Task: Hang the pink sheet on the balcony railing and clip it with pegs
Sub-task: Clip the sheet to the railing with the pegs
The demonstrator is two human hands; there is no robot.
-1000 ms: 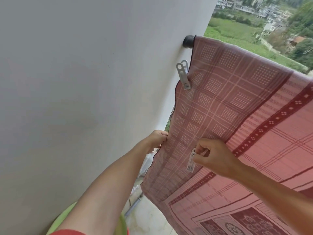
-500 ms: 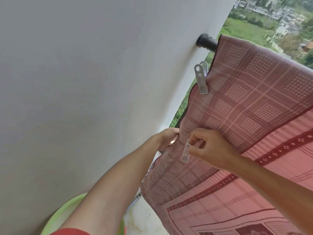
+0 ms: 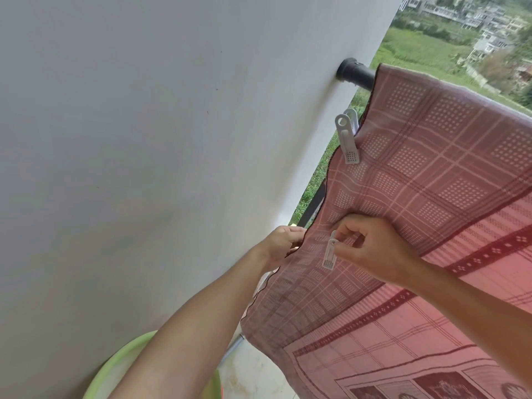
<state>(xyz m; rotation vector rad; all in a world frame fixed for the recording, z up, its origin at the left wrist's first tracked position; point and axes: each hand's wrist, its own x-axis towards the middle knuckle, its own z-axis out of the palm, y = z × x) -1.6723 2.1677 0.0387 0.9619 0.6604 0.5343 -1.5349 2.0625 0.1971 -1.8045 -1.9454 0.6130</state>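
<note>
The pink sheet [image 3: 431, 197] hung over the black railing [image 3: 357, 74], above and beyond both hands. It was thin woven cloth, checked with pale lines, dotted squares and darker red bands, and it fell in soft waves along its dark-stitched side hem. The left hand [image 3: 283, 244] gripped that hem, fingers curled round the edge. Just to its right, the right hand [image 3: 371, 249] pinched a white plastic peg [image 3: 329, 254] between thumb and fingers. The peg pointed down, its ridged flat tip lying against the cloth; whether its jaws bit the fabric could not be told. Above the hands, a second white peg [image 3: 348, 139] of the same long, ring-ended shape was clipped on the hem below the rail.

Left of the left hand stood a smooth white wall [image 3: 144, 139], into which the round rail end was socketed. Only a narrow gap lay between wall and hem, showing a slanted dark bar [image 3: 312, 208] and greenery behind. Below the left forearm sat the curved rim of a light green basin [image 3: 115, 367], beside a pale stained floor [image 3: 253, 375]. Beyond the rail, above the right hand, lay green fields [image 3: 417, 50] and distant buildings [image 3: 489, 27].
</note>
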